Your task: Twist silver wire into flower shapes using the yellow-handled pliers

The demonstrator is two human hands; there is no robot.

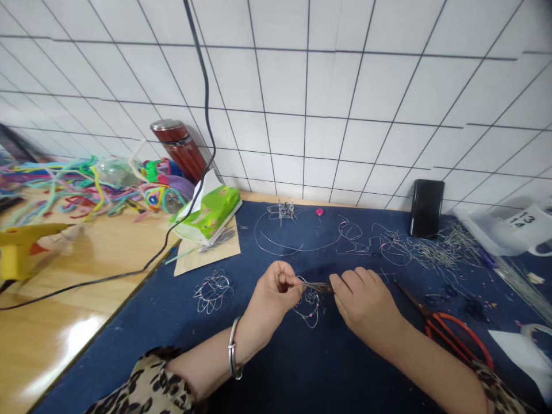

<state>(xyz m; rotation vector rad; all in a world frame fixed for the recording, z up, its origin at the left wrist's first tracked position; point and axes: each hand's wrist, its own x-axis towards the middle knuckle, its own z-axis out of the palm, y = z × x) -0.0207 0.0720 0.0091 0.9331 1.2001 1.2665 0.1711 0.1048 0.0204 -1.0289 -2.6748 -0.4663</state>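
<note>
Over the dark blue mat, my left hand (278, 290) pinches a thin silver wire piece (311, 313) with small pink beads, which hangs in loops below the fingertips. My right hand (366, 302) is wrapped round small dark pliers (319, 287), whose tip points left and meets the wire beside my left fingertips. The handles are mostly hidden in my right palm. To the left of my hands, a looped wire flower (213, 292) with pink beads lies on the mat.
Red-handled scissors (459, 333) lie at the right, near a tangle of cut wires (435, 247) and a black phone-like object (426, 208) against the wall. Left are a green tissue pack (209, 215), a black cable, a yellow glue gun (26, 244) and a red flask (179, 149).
</note>
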